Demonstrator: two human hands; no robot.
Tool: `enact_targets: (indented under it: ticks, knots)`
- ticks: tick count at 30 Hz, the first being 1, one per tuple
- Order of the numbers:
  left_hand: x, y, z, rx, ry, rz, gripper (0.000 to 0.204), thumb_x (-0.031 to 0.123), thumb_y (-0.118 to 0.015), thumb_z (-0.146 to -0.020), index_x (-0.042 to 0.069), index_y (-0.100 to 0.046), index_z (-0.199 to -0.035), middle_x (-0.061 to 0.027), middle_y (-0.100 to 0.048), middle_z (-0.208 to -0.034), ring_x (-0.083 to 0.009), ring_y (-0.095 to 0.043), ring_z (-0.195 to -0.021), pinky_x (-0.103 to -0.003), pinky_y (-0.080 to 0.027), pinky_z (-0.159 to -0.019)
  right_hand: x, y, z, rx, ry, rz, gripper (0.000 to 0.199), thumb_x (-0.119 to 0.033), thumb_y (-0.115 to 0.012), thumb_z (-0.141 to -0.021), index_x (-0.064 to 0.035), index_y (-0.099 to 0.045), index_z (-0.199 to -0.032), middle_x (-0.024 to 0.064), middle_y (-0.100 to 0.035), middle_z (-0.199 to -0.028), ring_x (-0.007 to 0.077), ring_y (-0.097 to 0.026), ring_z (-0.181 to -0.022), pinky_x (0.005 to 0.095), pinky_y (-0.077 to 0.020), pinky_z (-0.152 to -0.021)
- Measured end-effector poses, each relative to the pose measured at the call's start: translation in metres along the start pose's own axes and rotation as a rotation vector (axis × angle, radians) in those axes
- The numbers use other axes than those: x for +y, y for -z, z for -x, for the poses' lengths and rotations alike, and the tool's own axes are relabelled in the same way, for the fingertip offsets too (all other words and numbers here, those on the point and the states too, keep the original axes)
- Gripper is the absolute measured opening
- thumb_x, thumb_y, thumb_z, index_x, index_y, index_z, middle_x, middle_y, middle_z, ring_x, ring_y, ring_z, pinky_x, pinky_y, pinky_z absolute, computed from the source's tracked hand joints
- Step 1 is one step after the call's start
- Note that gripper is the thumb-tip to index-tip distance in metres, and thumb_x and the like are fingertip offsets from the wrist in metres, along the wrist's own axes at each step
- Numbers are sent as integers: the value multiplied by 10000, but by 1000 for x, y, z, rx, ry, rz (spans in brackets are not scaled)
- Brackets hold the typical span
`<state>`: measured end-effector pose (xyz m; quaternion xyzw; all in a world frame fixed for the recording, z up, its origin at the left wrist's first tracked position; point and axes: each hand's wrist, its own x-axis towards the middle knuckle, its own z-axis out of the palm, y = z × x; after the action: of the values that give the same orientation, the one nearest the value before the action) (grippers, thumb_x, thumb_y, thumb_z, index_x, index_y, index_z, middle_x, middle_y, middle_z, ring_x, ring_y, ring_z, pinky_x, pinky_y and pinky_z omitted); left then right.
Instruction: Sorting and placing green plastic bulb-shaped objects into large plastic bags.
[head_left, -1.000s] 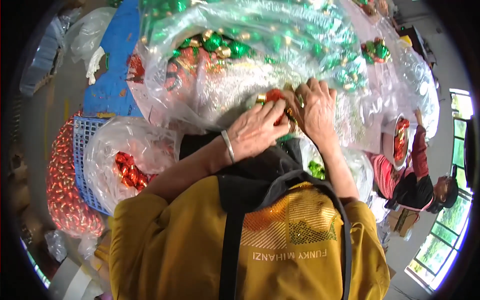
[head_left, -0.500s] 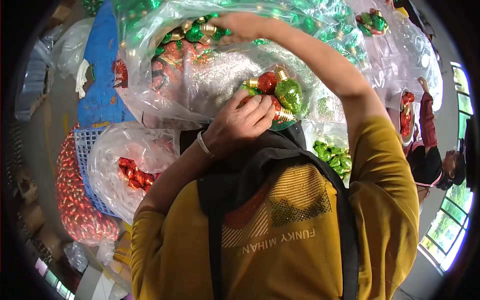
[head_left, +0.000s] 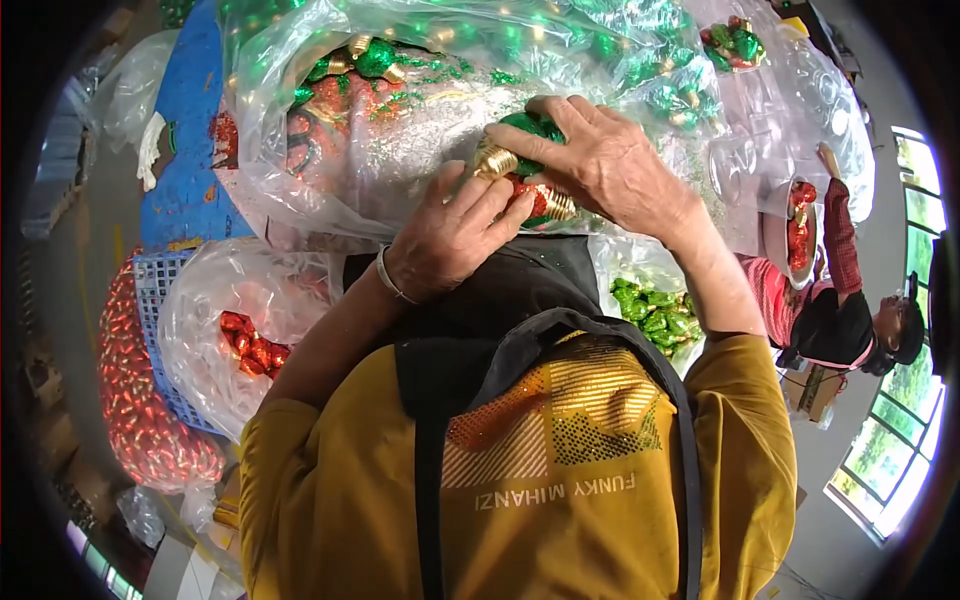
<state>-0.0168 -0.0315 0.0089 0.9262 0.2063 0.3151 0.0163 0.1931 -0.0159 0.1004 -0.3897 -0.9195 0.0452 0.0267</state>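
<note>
My left hand [head_left: 460,220] has its fingers closed at a cluster of glittery bulb-shaped ornaments near the bag's front edge. A red bulb ornament [head_left: 530,188] with a gold cap shows under its fingertips. From the right, my right hand [head_left: 625,165] grips a green bulb ornament [head_left: 528,130], its gold cap [head_left: 493,160] pointing toward my left fingers. My hands hide much of the cluster. Farther left, loose green bulb ornaments [head_left: 376,58] lie in the mouth of a large transparent plastic bag [head_left: 265,150].
At left, a blue crate [head_left: 160,310] holds a plastic bag with red ornaments [head_left: 250,345], beside a full sack of red ornaments [head_left: 145,390]. Green ornaments [head_left: 655,315] lie in a bag at right. Another person [head_left: 840,310] works at the far right.
My right hand has come back from the green ornaments at the far left to the near cluster, bringing a green one. My left hand stays at the cluster.
</note>
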Motion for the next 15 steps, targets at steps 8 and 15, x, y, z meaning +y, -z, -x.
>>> enact_targets:
  ticks: [8,15]
  knots:
    - [7,-2,-1,-9,19,-44,325,155,-648,-735,78,-667,-1050,-63,-562,-967,-205,-514,-995,-397,-377,-913,5,-10,5,45,-22,40,491,-158,-586,-843,-166,-467,-1320,143,-504,-1195,320,-488,-1121,379,-416,-917]
    - [4,-6,2,52,-30,10,193,159,-689,-716,76,-649,-886,-44,-550,-971,-205,-506,-982,-380,-368,-884,13,-52,5,300,-32,-436,320,-180,-507,-889,-112,-546,-1198,159,-490,-1232,321,-455,-1174,413,-342,-973]
